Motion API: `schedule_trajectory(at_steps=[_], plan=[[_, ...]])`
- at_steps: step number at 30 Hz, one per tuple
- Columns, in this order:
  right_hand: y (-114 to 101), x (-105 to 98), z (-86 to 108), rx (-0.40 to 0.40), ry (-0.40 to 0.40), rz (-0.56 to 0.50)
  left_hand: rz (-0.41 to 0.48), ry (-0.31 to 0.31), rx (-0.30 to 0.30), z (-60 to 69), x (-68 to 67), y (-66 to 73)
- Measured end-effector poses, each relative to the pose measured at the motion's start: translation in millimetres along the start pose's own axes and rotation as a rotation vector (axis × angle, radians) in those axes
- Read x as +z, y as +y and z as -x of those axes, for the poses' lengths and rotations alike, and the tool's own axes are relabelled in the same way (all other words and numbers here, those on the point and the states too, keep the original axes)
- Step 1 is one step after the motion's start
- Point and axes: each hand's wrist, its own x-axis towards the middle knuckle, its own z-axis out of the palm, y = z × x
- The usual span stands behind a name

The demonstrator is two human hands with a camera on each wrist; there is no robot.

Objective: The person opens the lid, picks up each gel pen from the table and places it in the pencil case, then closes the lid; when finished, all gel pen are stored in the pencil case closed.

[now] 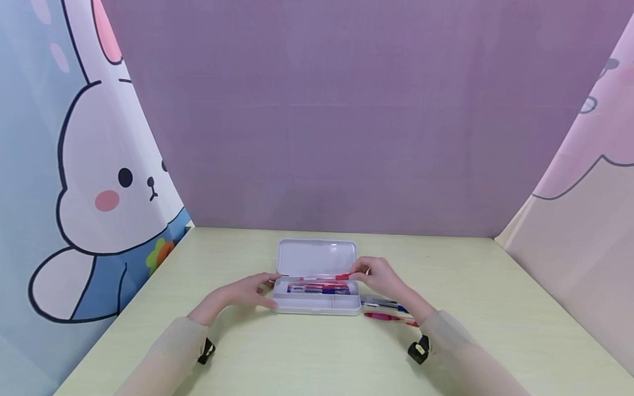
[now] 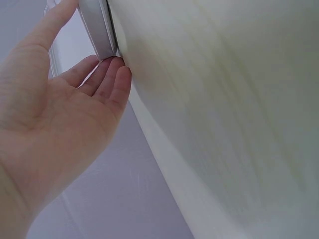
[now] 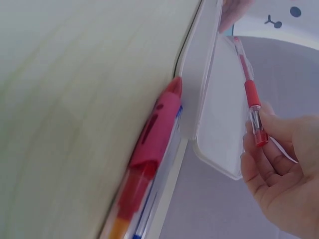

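Note:
An open white pencil case (image 1: pixel 302 302) lies on the table, its lid (image 1: pixel 317 258) tipped back. My left hand (image 1: pixel 245 290) holds the case's left end, thumb toward the front corner and fingers toward the back, as the left wrist view also shows. Between thumb and fingers, my right hand (image 1: pixel 380 276) pinches a clear-barrelled red pen (image 3: pixel 252 93) near one end. That pen is over the rear compartment, its tip pointing left. Beneath it, red and blue pens (image 1: pixel 319 290) lie lengthwise in that compartment. The front compartments show no pens.
Right of the case, clear pens with blue parts (image 1: pixel 381 303) and a pink-and-red pen (image 1: pixel 383 317) lie on the pale wooden table (image 1: pixel 297 357), partly under my right forearm. A purple panel (image 1: pixel 337 121) rises behind the table, with printed curtains (image 1: pixel 114 181) at the sides.

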Motion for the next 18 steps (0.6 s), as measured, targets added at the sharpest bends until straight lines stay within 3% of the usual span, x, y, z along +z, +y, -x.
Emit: schedule_trajectory(at_steps=[18], plan=[[-10.8, 20.0, -8.3, -0.046, -0.12, -0.035, 0.009, -0.004, 0.01, -1.0, -0.2, -3.0]])
